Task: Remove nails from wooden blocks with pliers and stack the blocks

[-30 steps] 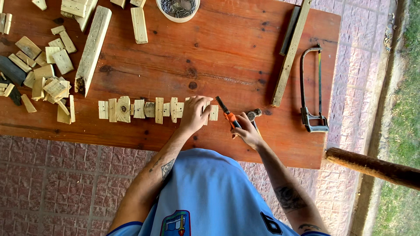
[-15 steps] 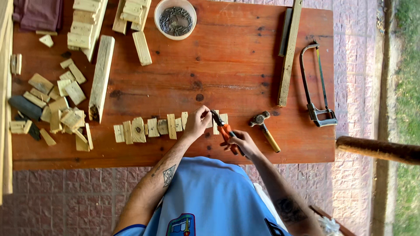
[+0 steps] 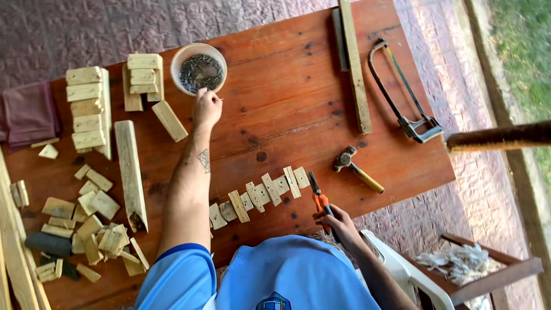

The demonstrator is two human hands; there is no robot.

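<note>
Wooden table [image 3: 298, 103] is seen from above. A long plank [image 3: 354, 63] lies far right of the left-hand grip. A tapered wood piece [image 3: 131, 172] lies below-left of that grip. A row of small wood blocks [image 3: 258, 195] is laid out well below it, just left of the right-hand grip. Bowl of nails [image 3: 200, 69] sits directly above the left hand [image 3: 206, 108], rim touching or nearly so. Hammer [image 3: 357, 167] lies up-right of the right hand [image 3: 337, 223]. Orange-handled pliers [image 3: 319, 201] are clamped in the right hand, tip pointing twd the block row. A single nail [image 3: 218, 99] is pinched betw. left fingertips, just below the bowl.
</note>
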